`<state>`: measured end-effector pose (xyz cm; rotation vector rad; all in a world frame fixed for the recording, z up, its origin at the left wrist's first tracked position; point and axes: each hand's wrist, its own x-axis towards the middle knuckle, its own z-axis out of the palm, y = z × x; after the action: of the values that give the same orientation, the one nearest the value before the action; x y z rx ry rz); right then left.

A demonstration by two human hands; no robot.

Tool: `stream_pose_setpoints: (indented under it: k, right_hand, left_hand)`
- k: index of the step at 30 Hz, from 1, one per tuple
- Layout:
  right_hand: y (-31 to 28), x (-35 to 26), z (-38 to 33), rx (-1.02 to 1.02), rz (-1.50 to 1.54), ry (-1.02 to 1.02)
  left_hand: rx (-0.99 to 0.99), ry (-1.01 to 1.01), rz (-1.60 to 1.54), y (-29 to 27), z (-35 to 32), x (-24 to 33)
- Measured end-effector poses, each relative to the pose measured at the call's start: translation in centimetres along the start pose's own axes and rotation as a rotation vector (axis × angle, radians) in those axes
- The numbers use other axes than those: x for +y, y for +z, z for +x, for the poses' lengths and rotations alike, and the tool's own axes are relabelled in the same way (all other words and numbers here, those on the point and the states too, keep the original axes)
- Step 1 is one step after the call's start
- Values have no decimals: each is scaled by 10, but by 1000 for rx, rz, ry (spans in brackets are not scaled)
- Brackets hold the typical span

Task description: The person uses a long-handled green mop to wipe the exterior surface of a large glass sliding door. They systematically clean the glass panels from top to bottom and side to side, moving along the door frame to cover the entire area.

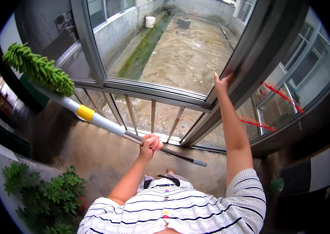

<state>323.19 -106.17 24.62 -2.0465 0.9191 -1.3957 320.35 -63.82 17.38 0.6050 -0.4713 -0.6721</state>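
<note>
My left hand point(150, 145) grips the metal pole of a long-handled duster point(102, 123). The pole has a white upper section with a yellow band, and its green fluffy head point(38, 69) points up to the left, beside the window. My right hand point(221, 82) is raised and rests with spread fingers on the grey frame of the sliding window point(247, 66). Through the glass I see a wet concrete yard far below.
A low railing with vertical bars point(153, 115) runs under the window. A green potted plant point(50, 195) stands at the lower left by the wall. In the yard below are a white bucket point(150, 21) and a tyre point(183, 22).
</note>
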Motion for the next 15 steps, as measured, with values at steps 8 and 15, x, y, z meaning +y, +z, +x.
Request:
stream_pose_setpoints:
  k: [8, 15]
  right_hand:
    - [6, -20, -27, 105, 154, -45]
    - [1, -47, -41, -31, 259, -48]
  left_hand:
    - [90, 104, -31, -3, 70, -4]
    - [91, 195, -3, 6, 130, -2]
